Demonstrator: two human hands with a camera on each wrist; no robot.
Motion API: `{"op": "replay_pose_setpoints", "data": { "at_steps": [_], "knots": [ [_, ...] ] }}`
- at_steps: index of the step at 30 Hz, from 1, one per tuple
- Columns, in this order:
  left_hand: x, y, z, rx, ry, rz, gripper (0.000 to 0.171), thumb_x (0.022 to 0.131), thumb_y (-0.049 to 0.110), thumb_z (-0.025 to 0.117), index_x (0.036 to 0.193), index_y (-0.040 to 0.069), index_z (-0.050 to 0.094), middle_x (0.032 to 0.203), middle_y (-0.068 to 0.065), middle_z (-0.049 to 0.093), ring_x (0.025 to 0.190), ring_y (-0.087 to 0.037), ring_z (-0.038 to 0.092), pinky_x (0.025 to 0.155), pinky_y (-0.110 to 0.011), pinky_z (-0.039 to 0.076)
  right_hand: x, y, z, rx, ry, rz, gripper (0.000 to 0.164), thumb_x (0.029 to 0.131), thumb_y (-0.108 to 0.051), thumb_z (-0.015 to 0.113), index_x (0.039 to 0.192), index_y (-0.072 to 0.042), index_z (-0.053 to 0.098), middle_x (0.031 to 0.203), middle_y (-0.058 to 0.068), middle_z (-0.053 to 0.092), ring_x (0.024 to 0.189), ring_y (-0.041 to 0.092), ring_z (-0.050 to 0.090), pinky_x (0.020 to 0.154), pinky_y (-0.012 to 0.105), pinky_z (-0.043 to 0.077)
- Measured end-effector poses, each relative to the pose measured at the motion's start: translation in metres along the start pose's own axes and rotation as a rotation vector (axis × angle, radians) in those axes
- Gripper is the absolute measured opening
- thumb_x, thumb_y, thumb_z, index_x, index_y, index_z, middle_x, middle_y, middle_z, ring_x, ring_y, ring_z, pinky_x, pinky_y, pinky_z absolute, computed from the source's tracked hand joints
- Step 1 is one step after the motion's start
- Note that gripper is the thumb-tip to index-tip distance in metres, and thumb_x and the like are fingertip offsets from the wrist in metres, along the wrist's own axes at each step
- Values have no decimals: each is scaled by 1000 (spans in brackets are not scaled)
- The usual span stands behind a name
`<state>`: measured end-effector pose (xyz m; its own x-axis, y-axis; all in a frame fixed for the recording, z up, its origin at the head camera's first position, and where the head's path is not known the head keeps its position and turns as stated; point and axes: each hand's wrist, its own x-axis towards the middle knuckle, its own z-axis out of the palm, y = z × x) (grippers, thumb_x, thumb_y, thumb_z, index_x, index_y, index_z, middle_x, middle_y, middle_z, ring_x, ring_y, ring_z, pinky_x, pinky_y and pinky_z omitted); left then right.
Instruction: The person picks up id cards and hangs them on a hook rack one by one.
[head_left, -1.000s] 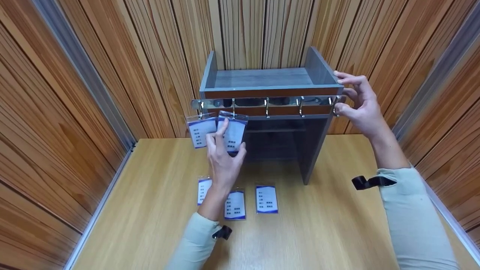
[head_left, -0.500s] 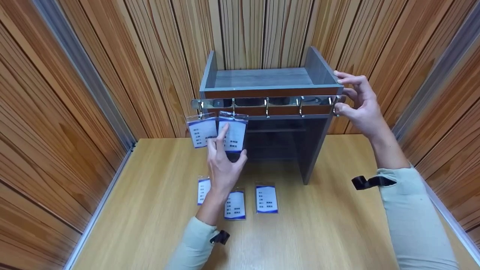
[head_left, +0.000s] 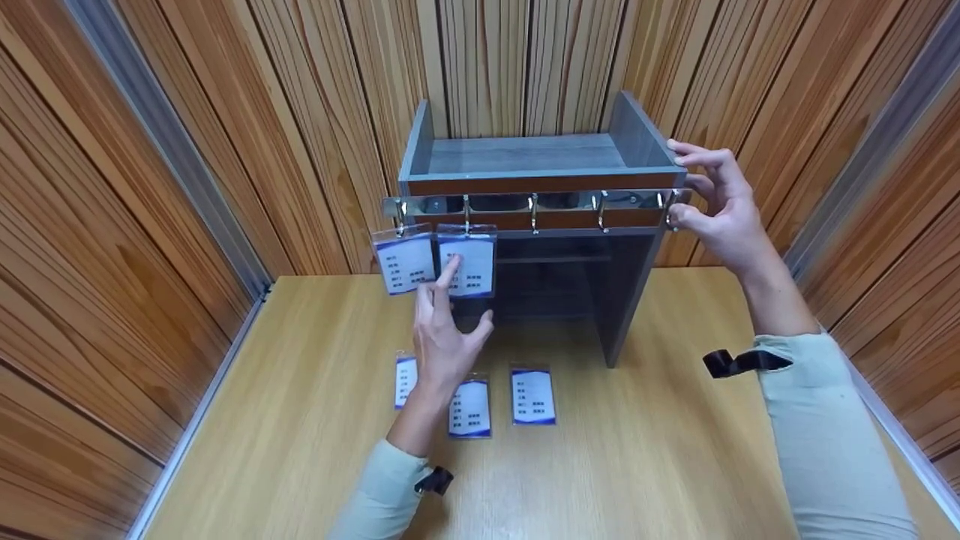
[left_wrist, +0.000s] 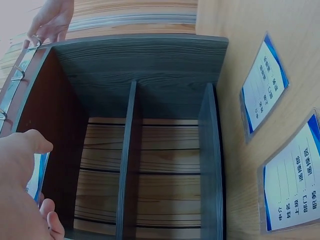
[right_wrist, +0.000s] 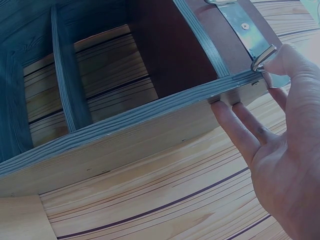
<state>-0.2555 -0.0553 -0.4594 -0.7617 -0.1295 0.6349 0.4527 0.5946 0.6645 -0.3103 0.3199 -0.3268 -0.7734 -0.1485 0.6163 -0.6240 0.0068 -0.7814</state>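
In the head view a badge holder [head_left: 475, 262] hangs from the second hook of the metal hook rail [head_left: 568, 201]. My left hand [head_left: 448, 337] touches its face with the extended index finger, while the thumb stands apart from it. Left of it, another badge holder [head_left: 405, 262] hangs slightly tilted from the first hook. My right hand [head_left: 721, 206] pinches the rail's right end by the last hook [right_wrist: 263, 57], thumb in front. Its other fingers rest against the side of the grey shelf [head_left: 637, 292]. The left wrist view shows the touched badge mostly hidden behind my hand.
Several badge holders lie on the wooden table [head_left: 300, 450]: one at the right [head_left: 533, 396], one in the middle [head_left: 470, 409] and a left one [head_left: 406, 381] partly behind my left forearm. Wood-panelled walls stand behind and on both sides.
My left thumb has moved away from the badge holder and the hand has dropped slightly. The badge holder now hangs straighter on the second hook. My right hand has stayed in place.
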Motion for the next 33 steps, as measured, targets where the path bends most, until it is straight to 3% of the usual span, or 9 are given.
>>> {"op": "replay_pose_setpoints", "data": {
  "at_steps": [8, 24, 33],
  "knots": [
    [-3, -2, -4, 2, -24, 6, 87, 92, 23, 92, 166, 29, 46, 128, -16, 62, 104, -29, 66, 84, -38, 63, -1, -1, 1, 2, 19, 11, 52, 97, 20, 59, 146, 6, 52, 171, 4, 53, 137, 24, 64, 85, 24, 67],
    [-12, -13, -13, -9, -110, -21, 90, 91, 33, 88, 169, 31, 44, 134, -16, 66, 113, -30, 69, 93, -48, 68, -1, -1, 1, 2, -3, -8, 51, 99, 19, 59, 146, 3, 53, 171, 4, 52, 137, 26, 64, 86, 24, 67],
    [-15, -19, -20, 23, -161, -11, 92, 92, 36, 87, 172, 31, 42, 134, -13, 70, 104, -27, 70, 82, -36, 63, -1, 0, 1, 1, 20, 11, 51, 97, 20, 58, 145, 5, 52, 170, 3, 54, 134, 23, 66, 78, 22, 66]
  ]
}}
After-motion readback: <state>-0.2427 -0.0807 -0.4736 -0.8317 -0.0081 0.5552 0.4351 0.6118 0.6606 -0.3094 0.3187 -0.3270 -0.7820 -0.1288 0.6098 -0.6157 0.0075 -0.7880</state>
